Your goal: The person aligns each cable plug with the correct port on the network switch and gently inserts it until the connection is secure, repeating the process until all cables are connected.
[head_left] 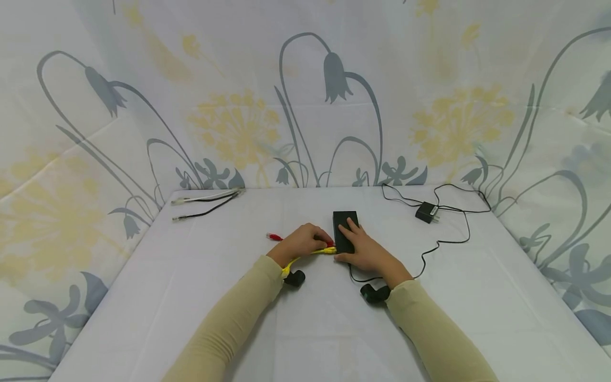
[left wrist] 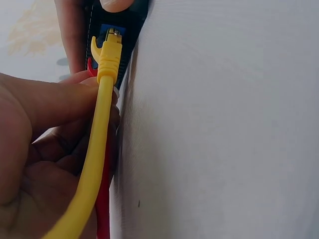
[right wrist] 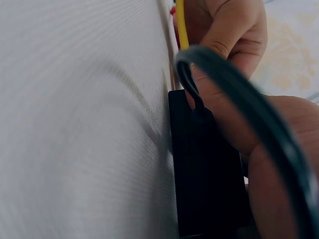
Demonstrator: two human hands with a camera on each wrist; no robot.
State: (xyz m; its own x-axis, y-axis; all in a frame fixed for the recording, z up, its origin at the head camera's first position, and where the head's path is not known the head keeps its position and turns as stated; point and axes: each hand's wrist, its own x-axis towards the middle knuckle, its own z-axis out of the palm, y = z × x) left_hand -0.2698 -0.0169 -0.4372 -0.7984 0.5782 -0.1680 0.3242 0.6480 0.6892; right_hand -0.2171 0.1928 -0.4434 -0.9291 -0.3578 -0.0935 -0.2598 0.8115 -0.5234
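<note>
A black network switch (head_left: pixel 345 231) lies on the white table with its ports facing left. My right hand (head_left: pixel 365 249) grips it, fingers spread across the top and thumb at the near edge. A yellow network cable (left wrist: pixel 97 129) has its plug at a port (left wrist: pixel 113 31) of the switch. Beside it, my left hand (head_left: pixel 305 242) pinches the plug end of a short red network cable (left wrist: pixel 103 204) close against the port side. The red plug's tip is hidden by the fingers and the yellow plug. The red cable's other plug (head_left: pixel 274 237) points left.
A thin black power cord runs from the switch's near end to a power adapter (head_left: pixel 426 212) at the back right. Several short cables (head_left: pixel 210 199) lie at the back left. Dark wrist cameras (head_left: pixel 375 293) sit under both wrists. A flowered cloth (head_left: pixel 305 106) hangs behind the table.
</note>
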